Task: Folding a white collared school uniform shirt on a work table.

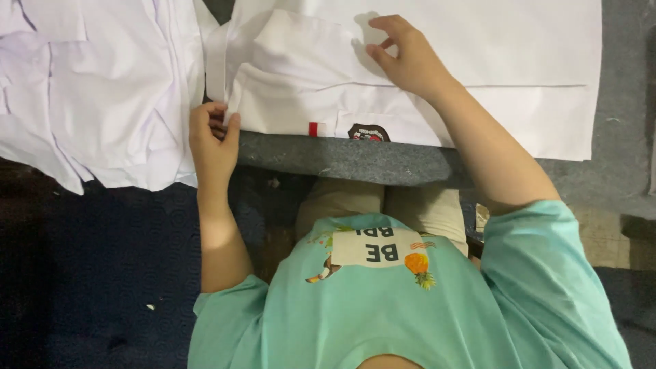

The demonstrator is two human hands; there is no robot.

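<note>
Both forearms reach forward from the mint-green tee (410, 307) toward the grey-covered bench (355, 156), the right arm stretched long and angled inward, the left arm shorter and nearly straight up the frame. The right hand (404, 58) lies palm down on the white shirt (437, 75), its fingers curled and spread a little, fingertips pressing the cloth near a raised fold; it grips nothing, only rests and pushes on the fabric. The left hand (213, 140) sits at the shirt's near left corner, at the bench edge, thumb and fingers closed in a pinch on the hem.

The white shirt is spread flat across the bench, directly ahead of the person, its lower edge running along the bench's near side. A folded panel rises toward the upper left of it, casting soft shadows. Along the lower hem sit a dark round badge (369, 133) and, just beside it to the left, a small red tag (313, 129). A heap of more white garments (102, 89) lies to the left, touching the shirt.
</note>
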